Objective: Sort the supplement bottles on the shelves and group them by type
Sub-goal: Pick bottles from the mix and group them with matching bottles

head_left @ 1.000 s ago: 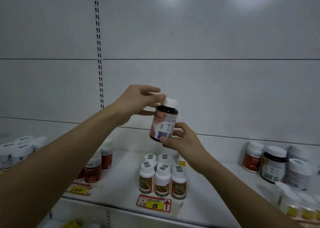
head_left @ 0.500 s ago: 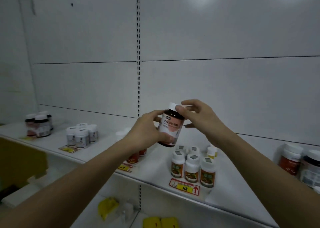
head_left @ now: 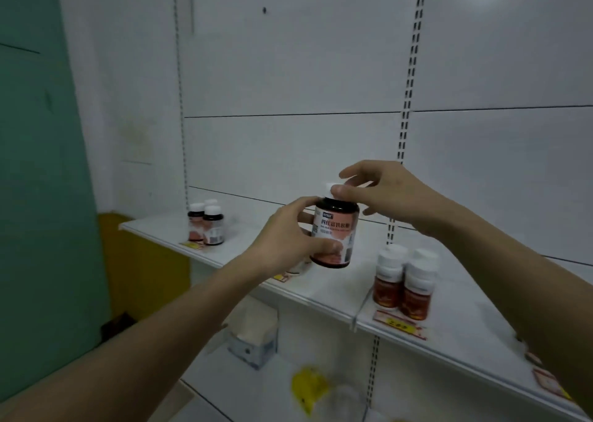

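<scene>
A dark supplement bottle [head_left: 335,235] with a white cap and a pink-and-white label is held upright in the air above the shelf [head_left: 321,290]. My left hand [head_left: 285,238] wraps around its body from the left. My right hand [head_left: 382,194] rests its thumb and fingertips on the white cap from the right. Three matching dark bottles [head_left: 205,224] stand together at the far left end of the shelf. A group of white bottles with red-brown labels [head_left: 404,282] stands to the right of the held bottle, with white bottles stacked on top.
Red and yellow price tags [head_left: 401,325] hang on the shelf's front edge. A lower shelf holds a small carton [head_left: 250,341] and a yellow packet [head_left: 308,386]. A green wall [head_left: 35,181] and a yellow box [head_left: 141,271] stand at the left.
The view has swung left along the shelf, bringing the three dark bottles closer. Both hands carried the bottle leftward. My left hand went from the cap to the body, my right from the base to the cap.
</scene>
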